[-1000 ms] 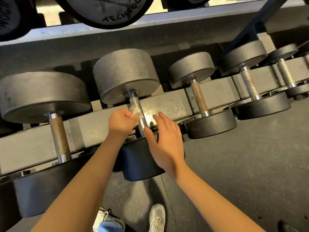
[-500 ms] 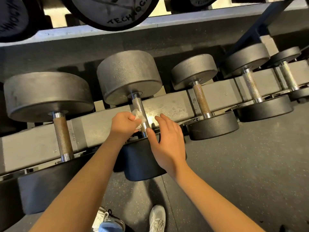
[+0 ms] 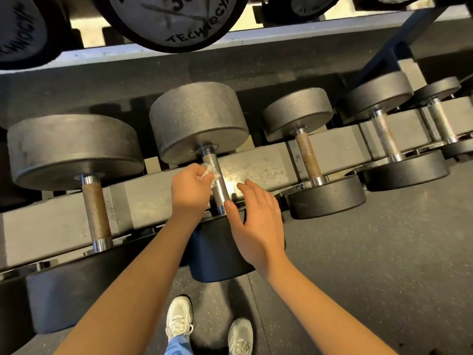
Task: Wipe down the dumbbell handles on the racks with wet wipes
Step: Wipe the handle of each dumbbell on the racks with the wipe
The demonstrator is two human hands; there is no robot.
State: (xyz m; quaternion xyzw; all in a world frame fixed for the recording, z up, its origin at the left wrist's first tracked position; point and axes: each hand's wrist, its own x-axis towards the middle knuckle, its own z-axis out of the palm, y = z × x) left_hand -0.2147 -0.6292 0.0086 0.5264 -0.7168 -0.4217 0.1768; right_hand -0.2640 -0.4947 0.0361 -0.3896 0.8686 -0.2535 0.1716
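Observation:
A big dark dumbbell [image 3: 199, 121] lies across the grey rack rail [image 3: 258, 165] in the middle. Its shiny knurled handle [image 3: 220, 192] runs toward me. My left hand [image 3: 190, 192] pinches a small white wet wipe [image 3: 210, 173] against the left side of that handle, about halfway up. My right hand [image 3: 256, 221] rests with straight, spread fingers on the dumbbell's near head, just right of the handle's lower end, thumb tip next to the handle.
To the left lies a larger dumbbell with a rusty handle [image 3: 96, 211]. On the right sit three smaller dumbbells, the nearest with a rusty handle [image 3: 308, 156]. An upper shelf with black weights [image 3: 174, 19] overhangs. My shoes [image 3: 179, 319] stand on the rubber floor.
My left hand with the wipe has slid slightly along the handle. The right hand has stayed on the near head. The view has shifted a little.

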